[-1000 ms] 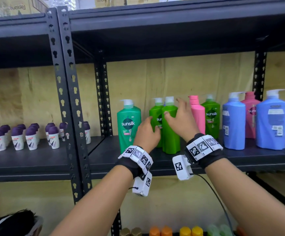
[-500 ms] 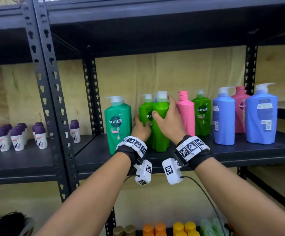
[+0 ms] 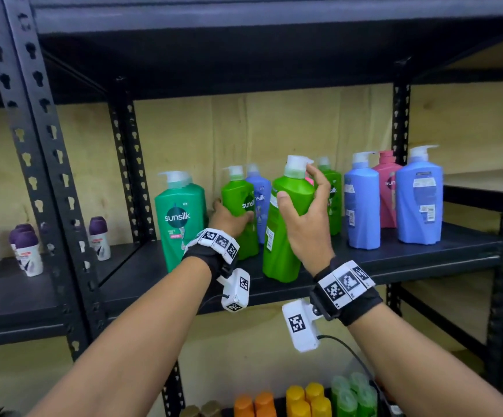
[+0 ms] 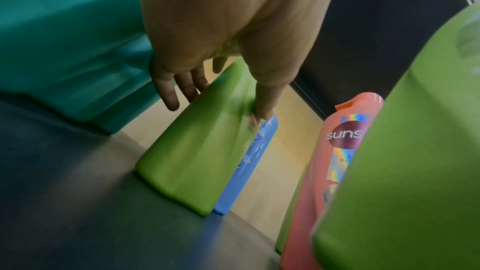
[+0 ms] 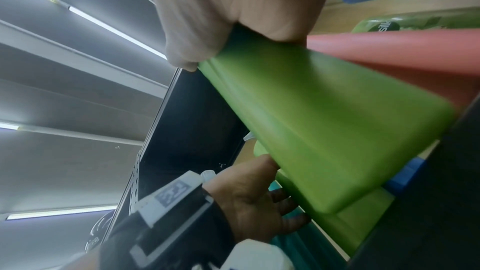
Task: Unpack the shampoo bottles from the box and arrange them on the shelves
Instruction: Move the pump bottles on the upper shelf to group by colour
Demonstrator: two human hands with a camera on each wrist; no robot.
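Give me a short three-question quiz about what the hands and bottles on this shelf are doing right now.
1. True or false: the right hand holds a pink bottle.
2. Which colour of bottle stands directly behind the light green bottle that the left hand grips? A) orange B) blue C) white
3. Fill in: the teal bottle stands to the ___ of both hands.

Key: 1 false, it holds a front green bottle; 2 B; 3 left.

The green bottle (image 3: 286, 224) was smooth, semi-glossy plastic; the shelf (image 3: 424, 254) was matt black metal, backed by pale, grainy plywood (image 3: 274, 127)
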